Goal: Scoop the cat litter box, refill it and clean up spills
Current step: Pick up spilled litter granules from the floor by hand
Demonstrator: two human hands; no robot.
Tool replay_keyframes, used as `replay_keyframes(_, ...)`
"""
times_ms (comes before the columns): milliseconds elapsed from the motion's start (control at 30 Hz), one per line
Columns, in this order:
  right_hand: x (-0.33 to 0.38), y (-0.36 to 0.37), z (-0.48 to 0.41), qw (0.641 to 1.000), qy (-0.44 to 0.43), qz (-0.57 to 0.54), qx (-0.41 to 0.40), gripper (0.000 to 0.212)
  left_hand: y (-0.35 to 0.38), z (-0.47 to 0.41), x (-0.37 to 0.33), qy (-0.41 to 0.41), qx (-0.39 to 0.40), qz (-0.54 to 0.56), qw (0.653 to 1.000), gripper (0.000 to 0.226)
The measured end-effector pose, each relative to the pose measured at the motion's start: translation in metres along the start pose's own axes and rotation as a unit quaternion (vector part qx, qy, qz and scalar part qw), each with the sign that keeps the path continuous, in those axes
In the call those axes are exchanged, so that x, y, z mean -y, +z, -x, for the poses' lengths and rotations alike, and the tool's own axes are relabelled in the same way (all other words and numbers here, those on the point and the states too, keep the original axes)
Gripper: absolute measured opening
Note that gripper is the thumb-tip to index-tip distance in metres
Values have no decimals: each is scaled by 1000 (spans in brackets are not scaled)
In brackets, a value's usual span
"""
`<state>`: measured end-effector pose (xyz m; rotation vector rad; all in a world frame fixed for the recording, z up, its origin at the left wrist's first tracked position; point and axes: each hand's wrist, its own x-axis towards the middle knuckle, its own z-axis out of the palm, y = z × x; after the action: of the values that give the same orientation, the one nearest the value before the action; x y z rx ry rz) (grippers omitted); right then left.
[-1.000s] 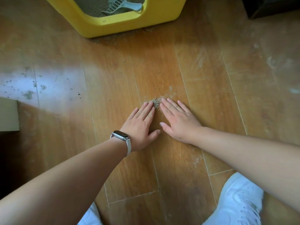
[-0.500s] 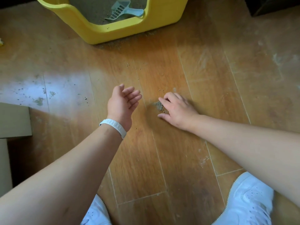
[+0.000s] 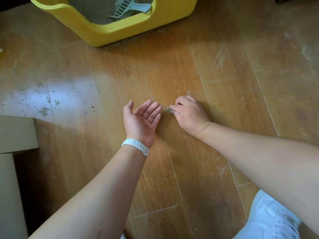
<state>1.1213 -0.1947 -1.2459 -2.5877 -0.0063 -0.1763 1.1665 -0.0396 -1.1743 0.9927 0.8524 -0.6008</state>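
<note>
- While the right hand (image 3: 189, 114) sits knuckles-up on the floor (image 3: 224, 83), its fingertips (image 3: 176, 106) curl in and pinch the litter pile (image 3: 169, 109), a small grey heap of granules.
- Left hand (image 3: 141, 118): palm up, fingers straight and relaxed, holding nothing, just beside the pile. Reads as a waiting cup.
- Litter box (image 3: 120, 33): yellow, top of view, well apart from both hands. Scoop (image 3: 127, 7) lies inside on the litter.
- Other spill: a few stray granules (image 3: 173, 94) just beyond the right hand; gritty fringe (image 3: 134, 44) along the box base; dark specks (image 3: 57, 102) on the pale patch to the left.
- Handling (judged): granules are light, hard, loose and prone to roll. A pinch will likely lift only part of the heap and shed the rest. Better to close the fingertips low, under the heap against the floor, or sweep it sideways onto the open palm.
- Risk (judged): grains spilling off the palm edge on the carry to the box.
</note>
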Motion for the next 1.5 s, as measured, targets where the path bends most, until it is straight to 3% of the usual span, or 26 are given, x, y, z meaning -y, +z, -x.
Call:
replay_keyframes(100,-2,1,-4,1000,-17,-10,-1,34,1,-3,3,1,0,-4,1000,60)
replay_keyframes(267,-9,8,-9,999,-40,17,14,14,3,-8,8,0,-4,-11,1000,60)
replay_keyframes(400,-9,10,-12,997,-40,50,30,16,3,-11,7,-1,1,-10,1000,61)
replay_keyframes(633,4,5,-15,997,10,61,43,23,-2,-13,7,0,0,-4,1000,62)
replay_keyframes(767,14,-1,-17,999,35,-10,39,11,-5,-14,7,0,1,8,1000,61)
replay_keyframes(933,62,-12,-15,992,-19,-125,15,29,-2,-16,6,-56,55,77,994,51)
replay_keyframes(1067,83,-5,-12,989,-58,-139,-2,25,0,-13,4,-81,108,87,987,51)
replay_keyframes(1233,76,-10,-11,988,-66,-140,0,25,-3,-13,-4,-83,117,106,984,49)
replay_keyframes(1367,43,-24,-9,995,-43,-85,-32,11,-9,-13,-10,-71,107,120,984,47)
replay_keyframes(1500,-12,-28,3,999,1,15,46,29,-15,-14,-13,-66,102,120,985,48)
